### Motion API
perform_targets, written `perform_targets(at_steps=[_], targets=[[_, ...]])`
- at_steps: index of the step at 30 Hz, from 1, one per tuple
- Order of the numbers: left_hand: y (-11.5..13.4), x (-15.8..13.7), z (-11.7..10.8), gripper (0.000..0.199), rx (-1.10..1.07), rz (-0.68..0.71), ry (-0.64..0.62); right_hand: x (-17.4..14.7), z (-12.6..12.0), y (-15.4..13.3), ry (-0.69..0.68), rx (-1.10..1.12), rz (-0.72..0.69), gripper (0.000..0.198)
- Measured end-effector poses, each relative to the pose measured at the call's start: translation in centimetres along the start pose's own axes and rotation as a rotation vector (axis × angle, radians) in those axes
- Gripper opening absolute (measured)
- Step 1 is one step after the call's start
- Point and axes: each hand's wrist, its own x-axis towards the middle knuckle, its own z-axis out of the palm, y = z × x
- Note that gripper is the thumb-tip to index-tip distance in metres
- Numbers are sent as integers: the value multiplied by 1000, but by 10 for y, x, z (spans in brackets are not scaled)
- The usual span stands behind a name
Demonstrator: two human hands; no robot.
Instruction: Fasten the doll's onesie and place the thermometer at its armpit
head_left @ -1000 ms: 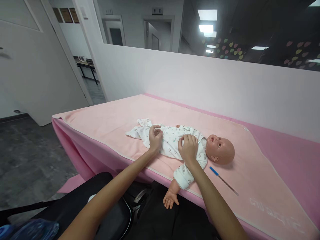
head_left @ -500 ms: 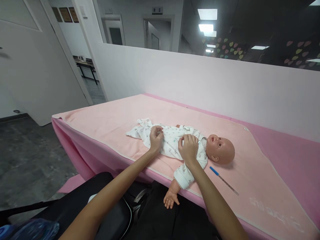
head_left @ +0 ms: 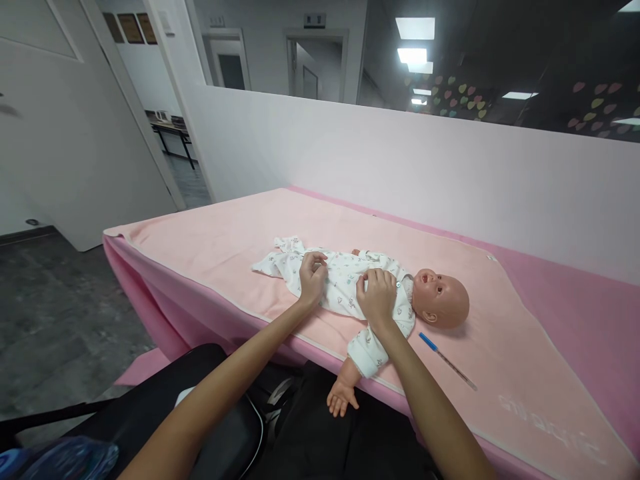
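Doll (head_left: 341, 287) lies face-up beneath left hand (head_left: 313, 280), right hand (head_left: 379, 297).

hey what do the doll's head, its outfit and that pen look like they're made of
The doll's head looks like smooth vinyl or similar plastic, with a soft sheen. The outfit seems matte printed fabric, perhaps cotton, given its soft folds. The pen looks like hard plastic, blue at one end.

Dark glass (head_left: 480, 53) (bright with lights (head_left: 415, 29)) tops the white wall (head_left: 400, 160), grey floor (head_left: 60, 300) at left.
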Motion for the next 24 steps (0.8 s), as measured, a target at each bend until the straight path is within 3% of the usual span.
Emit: perform_targets(at_steps=[5,9,12,16,19,24], targets=[[0,1,0,19,-42,-17,-18,0,1,0,4,6,3,12],[1,-1,-2,18,33,46,-28,0,1,0,3,6,2,12],[6,-5,-4,16,227,280,-62,0,2,0,0,-2,3,12],[13,-13,-4,14,502,700,-308,0,1,0,-6,-8,2,12],[15,-15,-2,15,551,768,-413,0,1,0,-10,-12,5,13],[14,-13,-2,12,542,746,-417,-1,2,1,-25,-29,4,13]])
